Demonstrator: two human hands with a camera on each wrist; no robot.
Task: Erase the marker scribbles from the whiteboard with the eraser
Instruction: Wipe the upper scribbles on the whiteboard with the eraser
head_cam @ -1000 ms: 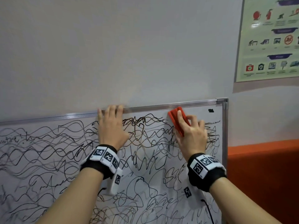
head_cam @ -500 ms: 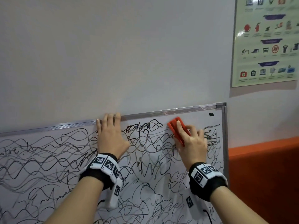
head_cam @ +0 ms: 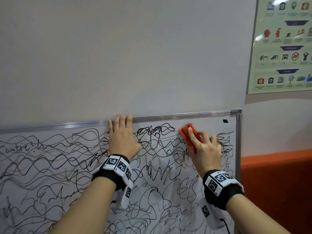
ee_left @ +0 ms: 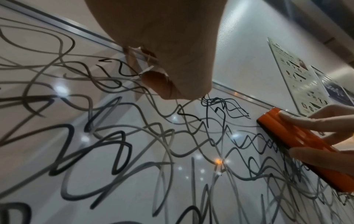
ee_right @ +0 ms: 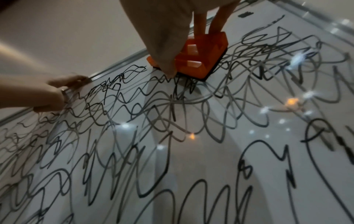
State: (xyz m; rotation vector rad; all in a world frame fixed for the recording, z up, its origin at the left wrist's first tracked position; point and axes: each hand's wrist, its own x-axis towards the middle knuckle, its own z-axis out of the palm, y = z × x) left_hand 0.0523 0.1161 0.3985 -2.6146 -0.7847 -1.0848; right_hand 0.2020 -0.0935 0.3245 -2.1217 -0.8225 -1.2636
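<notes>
The whiteboard [head_cam: 209, 125] hangs on a wall, covered almost all over with black marker scribbles [head_cam: 67, 157]. My right hand [head_cam: 205, 149] grips an orange eraser [head_cam: 184, 132] near the board's top right, its dark pad flat on the surface. The left wrist view shows the eraser [ee_left: 298, 136] with fingers [ee_left: 316, 122] on top; in the right wrist view the eraser [ee_right: 203, 56] sits under my thumb. My left hand [head_cam: 121, 137] lies flat on the board with straight fingers touching the top frame, left of the eraser. It holds nothing.
The silver frame [head_cam: 185, 115] runs along the board's top and right side. A small black mark [head_cam: 225, 121] sits in the top right corner. A poster [head_cam: 283, 48] hangs on the wall at the upper right. An orange surface [head_cam: 276, 183] adjoins the board's right edge.
The right hand has slid the eraser slightly down the board. The left hand has stayed in place at the top frame. The head view has tilted upward.
</notes>
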